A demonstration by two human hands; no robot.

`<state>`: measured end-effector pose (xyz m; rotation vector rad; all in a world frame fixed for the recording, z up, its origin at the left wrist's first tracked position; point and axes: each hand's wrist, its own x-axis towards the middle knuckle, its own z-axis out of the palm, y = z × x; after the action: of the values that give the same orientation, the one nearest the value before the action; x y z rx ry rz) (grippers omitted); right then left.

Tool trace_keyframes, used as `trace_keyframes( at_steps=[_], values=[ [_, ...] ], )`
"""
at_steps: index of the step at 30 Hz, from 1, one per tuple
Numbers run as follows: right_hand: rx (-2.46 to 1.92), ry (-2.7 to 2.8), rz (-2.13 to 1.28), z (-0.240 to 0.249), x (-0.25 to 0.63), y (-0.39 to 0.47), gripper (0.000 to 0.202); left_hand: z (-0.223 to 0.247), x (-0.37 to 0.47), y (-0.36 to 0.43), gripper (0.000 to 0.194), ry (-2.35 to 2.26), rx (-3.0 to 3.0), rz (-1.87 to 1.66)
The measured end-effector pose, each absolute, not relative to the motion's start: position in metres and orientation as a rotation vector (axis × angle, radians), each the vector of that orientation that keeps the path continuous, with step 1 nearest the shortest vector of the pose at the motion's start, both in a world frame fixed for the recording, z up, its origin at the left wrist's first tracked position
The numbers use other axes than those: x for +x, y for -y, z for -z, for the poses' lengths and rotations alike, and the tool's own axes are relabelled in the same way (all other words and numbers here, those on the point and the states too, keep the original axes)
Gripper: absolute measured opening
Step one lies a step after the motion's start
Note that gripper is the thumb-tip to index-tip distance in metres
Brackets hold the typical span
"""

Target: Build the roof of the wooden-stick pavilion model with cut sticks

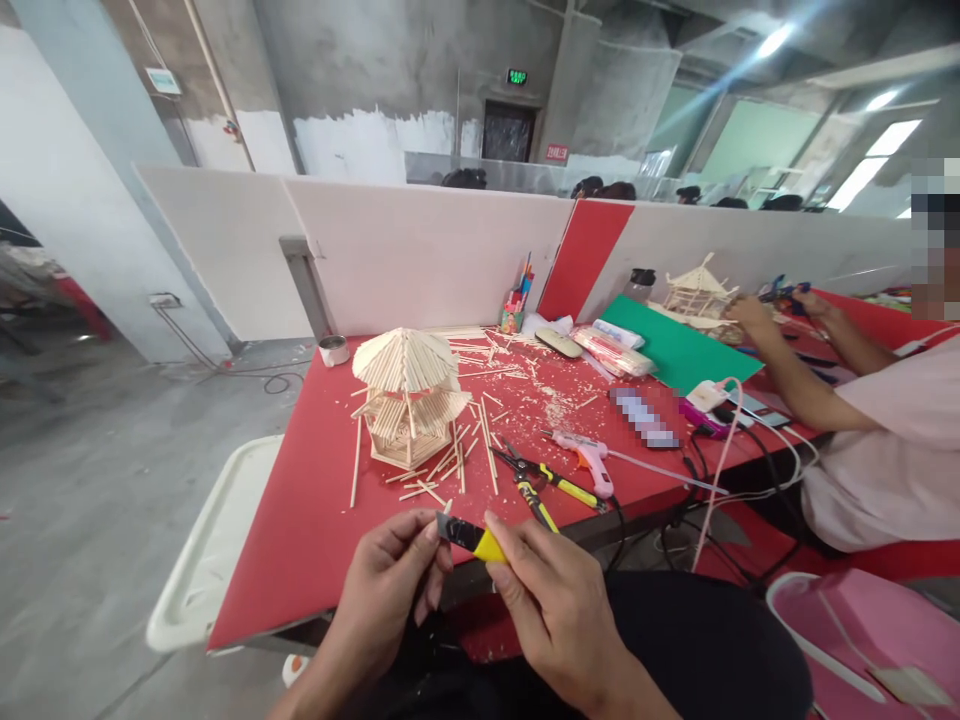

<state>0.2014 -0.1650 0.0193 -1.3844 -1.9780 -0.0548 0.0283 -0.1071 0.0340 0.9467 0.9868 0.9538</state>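
Fingers (517, 548) w/ yellow cutter (489, 547), red tabletop (300, 500), concrete-floor rm, bare walls

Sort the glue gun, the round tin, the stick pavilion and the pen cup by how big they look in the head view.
Largest: stick pavilion
Next: glue gun
Smallest: round tin and pen cup, too alike to rank

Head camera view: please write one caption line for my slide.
Left hand and right hand at a yellow-handled blade, before a wooden-stick pavilion on a red table.
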Motion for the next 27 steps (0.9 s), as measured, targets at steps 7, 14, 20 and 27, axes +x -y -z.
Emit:
trace_keyframes(
  at_steps=[7,14,20,27],
  values=[
    [-1.359,1.961,0.246,-0.016,0.2,0.166,0.056,-0.037,0.028,0.11,0.044,-1.004,1.052,-0.942],
    [-1.37,1.891,0.583,-0.017,0.224,0.155,0.053,-0.049,0.021,0.118,0.044,-0.971,0.97,-0.934],
    [-1.657,1.346,0.872,-0.039,0.272,0.149,0.043,-0.039,0.007,0.121,0.04,-1.042,0.825,-0.901],
    [-1.307,1.839,0.095,-0.023,0.191,0.161,0.042,-0.042,0.017,0.108,0.041,-0.935,0.925,-0.835]
  ],
)
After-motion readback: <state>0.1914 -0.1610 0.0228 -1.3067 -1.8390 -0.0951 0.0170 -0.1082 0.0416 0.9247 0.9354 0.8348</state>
